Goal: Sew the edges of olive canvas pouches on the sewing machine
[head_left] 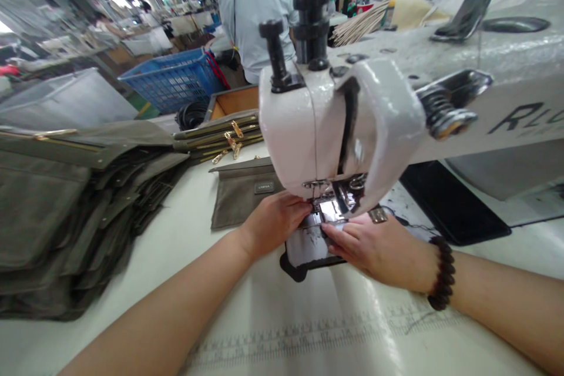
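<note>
Under the head of a white sewing machine [335, 123], a small glossy piece with a black edge [308, 247] lies at the needle plate. My left hand [275, 223] holds its far left side, close to the presser foot [324, 202]. My right hand [370, 249] presses on its right side, with a dark beaded bracelet [442, 275] on the wrist. The needle area is partly hidden by the machine and my fingers. Just left of my left hand lies an olive fabric panel with a dark label [242, 197].
A tall stack of olive panels [48, 229] lies on the white table [150, 258] at left. Zippered strips with gold pulls [224, 138] lie behind them. Farther back are a blue plastic crate [174, 79], a cardboard box [233, 103] and a co-worker's back [253, 17].
</note>
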### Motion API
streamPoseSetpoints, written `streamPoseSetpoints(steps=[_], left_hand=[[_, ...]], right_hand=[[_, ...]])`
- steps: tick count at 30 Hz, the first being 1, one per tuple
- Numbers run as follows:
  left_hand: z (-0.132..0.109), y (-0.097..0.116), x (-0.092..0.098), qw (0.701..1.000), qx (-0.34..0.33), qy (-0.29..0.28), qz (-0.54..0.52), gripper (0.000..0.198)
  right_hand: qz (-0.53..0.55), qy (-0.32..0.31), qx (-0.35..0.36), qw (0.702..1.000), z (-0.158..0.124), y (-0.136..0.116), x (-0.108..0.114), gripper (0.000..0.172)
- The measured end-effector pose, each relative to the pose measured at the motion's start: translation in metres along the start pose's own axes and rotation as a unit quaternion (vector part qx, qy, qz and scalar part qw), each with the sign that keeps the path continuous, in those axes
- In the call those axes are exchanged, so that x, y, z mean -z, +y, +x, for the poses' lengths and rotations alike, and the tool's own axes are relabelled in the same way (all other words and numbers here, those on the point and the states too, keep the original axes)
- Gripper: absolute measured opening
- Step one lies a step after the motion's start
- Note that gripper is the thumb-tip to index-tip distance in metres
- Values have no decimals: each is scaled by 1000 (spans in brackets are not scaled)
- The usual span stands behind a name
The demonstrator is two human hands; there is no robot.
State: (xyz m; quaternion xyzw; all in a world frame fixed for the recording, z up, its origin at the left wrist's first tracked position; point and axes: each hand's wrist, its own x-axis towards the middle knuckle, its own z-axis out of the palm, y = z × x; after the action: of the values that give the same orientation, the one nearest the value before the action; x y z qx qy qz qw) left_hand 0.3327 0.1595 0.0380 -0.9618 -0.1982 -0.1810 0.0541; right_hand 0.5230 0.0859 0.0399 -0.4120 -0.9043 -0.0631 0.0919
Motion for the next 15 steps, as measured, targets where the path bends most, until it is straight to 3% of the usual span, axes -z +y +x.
streamPoseSetpoints(steps=[15], left_hand=[[2,-2,-2,1000,0,-3,-5,24]], right_hand=[[0,-5,-15,1000,0,-1,1,20]])
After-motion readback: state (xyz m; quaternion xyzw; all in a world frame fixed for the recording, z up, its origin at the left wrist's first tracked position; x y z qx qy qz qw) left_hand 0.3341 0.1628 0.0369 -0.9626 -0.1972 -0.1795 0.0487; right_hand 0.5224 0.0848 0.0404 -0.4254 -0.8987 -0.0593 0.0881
